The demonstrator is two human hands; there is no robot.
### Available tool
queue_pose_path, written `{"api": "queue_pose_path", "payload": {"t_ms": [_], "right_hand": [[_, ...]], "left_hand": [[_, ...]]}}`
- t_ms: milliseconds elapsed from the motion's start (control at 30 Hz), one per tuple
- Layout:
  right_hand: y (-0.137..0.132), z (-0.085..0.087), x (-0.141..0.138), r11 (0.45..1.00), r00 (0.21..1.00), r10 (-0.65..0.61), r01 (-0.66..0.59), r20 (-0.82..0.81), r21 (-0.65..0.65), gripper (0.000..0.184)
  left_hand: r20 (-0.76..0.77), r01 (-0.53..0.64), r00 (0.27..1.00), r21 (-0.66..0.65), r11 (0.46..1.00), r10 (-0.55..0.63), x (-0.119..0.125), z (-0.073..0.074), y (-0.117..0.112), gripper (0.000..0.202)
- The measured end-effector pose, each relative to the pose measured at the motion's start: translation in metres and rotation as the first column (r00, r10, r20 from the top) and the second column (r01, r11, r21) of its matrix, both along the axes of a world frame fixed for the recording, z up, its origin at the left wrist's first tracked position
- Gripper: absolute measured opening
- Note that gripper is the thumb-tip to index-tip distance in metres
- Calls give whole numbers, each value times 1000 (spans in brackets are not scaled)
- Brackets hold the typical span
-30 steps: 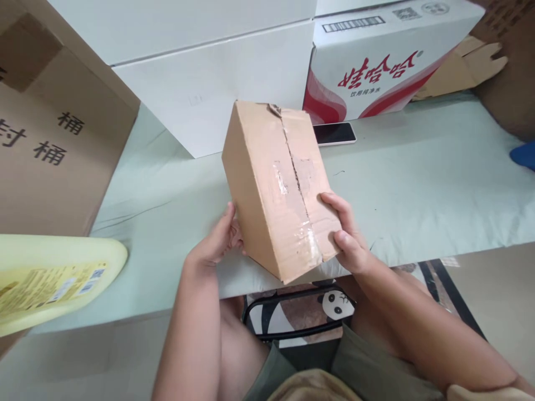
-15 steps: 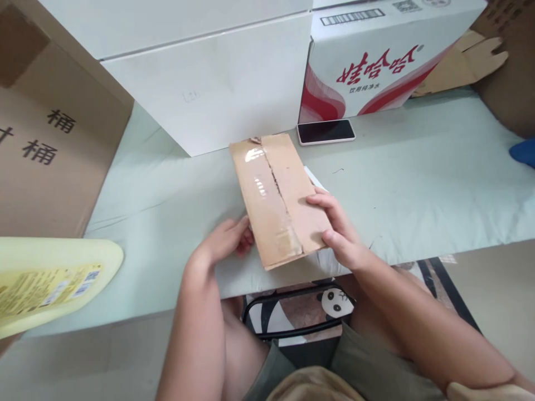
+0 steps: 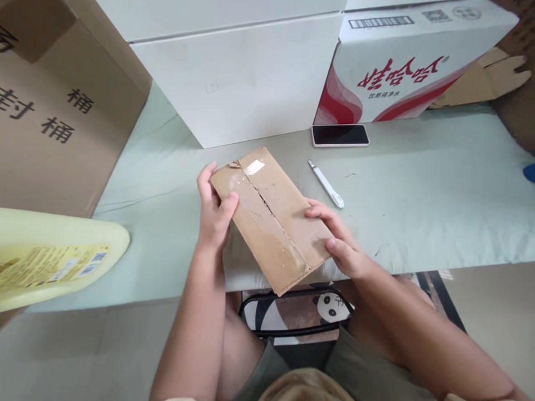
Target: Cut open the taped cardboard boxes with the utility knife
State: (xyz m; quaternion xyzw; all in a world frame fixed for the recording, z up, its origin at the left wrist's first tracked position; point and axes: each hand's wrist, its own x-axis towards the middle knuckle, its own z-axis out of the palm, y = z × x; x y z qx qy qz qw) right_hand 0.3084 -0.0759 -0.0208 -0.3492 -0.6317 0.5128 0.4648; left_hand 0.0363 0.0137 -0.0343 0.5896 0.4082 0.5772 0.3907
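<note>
One brown cardboard box (image 3: 276, 223) has a ragged seam (image 3: 264, 201).

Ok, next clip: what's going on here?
A person holds a cardboard box with both hands, its worn, seamed face turned up. The left hand grips its far left corner, thumb on top; the right hand grips the right edge. To the right, a white pen-shaped tool lies on the pale green cloth, with a phone beyond it.
</note>
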Motion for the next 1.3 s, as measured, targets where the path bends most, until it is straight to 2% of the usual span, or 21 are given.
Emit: {"api": "queue_pose_path", "payload": {"t_ms": [200, 367, 533, 633, 800, 867, 1000, 1167, 1300], "right_hand": [[-1, -1, -3, 999, 999, -34, 34, -37, -7, 43], [-2, -3, -4, 999, 990, -39, 35, -133, -27, 37], [-2, 0, -5, 999, 988, -34, 29, -148, -40, 36], [-2, -1, -5, 998, 993, -61, 60, -101, -14, 39], [-2, -6, -9, 966, 983, -180, 174, 16, 193, 40], [-2, -7, -11, 954, 977, -209, 195, 39, 228, 41], [-4, -5, -10, 947, 957, -266, 236, 120, 216, 45], [-4, -1, -8, 958, 945, -261, 229, 196, 171, 48], [-5, -7, -9, 960, 947, -249, 214, 200, 181, 54]], "left_hand": [[32, 62, 998, -27, 998, -62, 1, -5, 1, 63], [24, 34, 999, -2, 999, -34, 1, -7, 1, 62], [35, 40, 999, -14, 999, -40, 1, -7, 0, 62], [54, 34, 998, -25, 999, -32, 4, -5, 0, 60], [75, -15, 997, -9, 1000, 16, 10, -1, -1, 45], [82, -24, 996, -10, 1000, 24, 12, 0, -1, 43], [99, -43, 994, -29, 999, 46, 14, 2, -2, 42], [76, -52, 995, -62, 997, 56, 15, 4, -3, 44], [90, -60, 994, -81, 995, 67, 15, 3, -3, 45]]}}
